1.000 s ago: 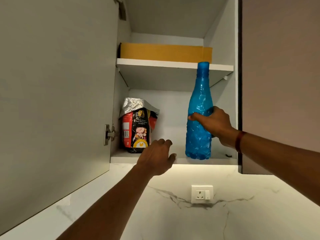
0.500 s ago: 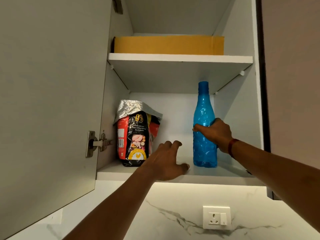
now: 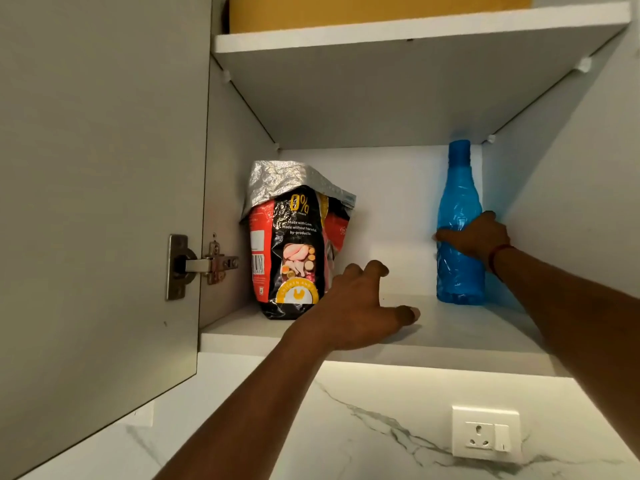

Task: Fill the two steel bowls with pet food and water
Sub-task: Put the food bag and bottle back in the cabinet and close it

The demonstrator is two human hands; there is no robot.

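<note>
- Since the camera is tipped up into a wall cupboard, nearest to it is the marble backsplash with a white wall socket [image 3: 486, 432], then both forearms reaching up and in
- Left hand [image 3: 360, 306] is spread wide and empty, palm down over the front of the lower shelf [image 3: 450, 336], thumb out to the right. It's just beside the pet food bag [image 3: 298, 251] but I can't tell if the knuckles actually touch it
- The bag stands upright on the left of that shelf, foil top folded over, close to the open cupboard door [image 3: 100, 202] and its hinge [image 3: 204, 265]
- Further back on the right, the right hand [image 3: 476, 239] is wrapped round the waist of the blue bottle [image 3: 459, 233], which stands upright on the shelf near the right wall and rear corner
- Top shelf holds a yellowish box [image 3: 377, 10], not needed
- No steel bowls in view at all, so my guess is neither is filled and this is only the fetching step
- How I'd do it: slide the left hand round the body of the bag, not the folded foil, which looks like it could unfold and spill. Lift the bottle straight up a touch before pulling it out so it clears the shelf lip, and keep both upright on the way down
</note>
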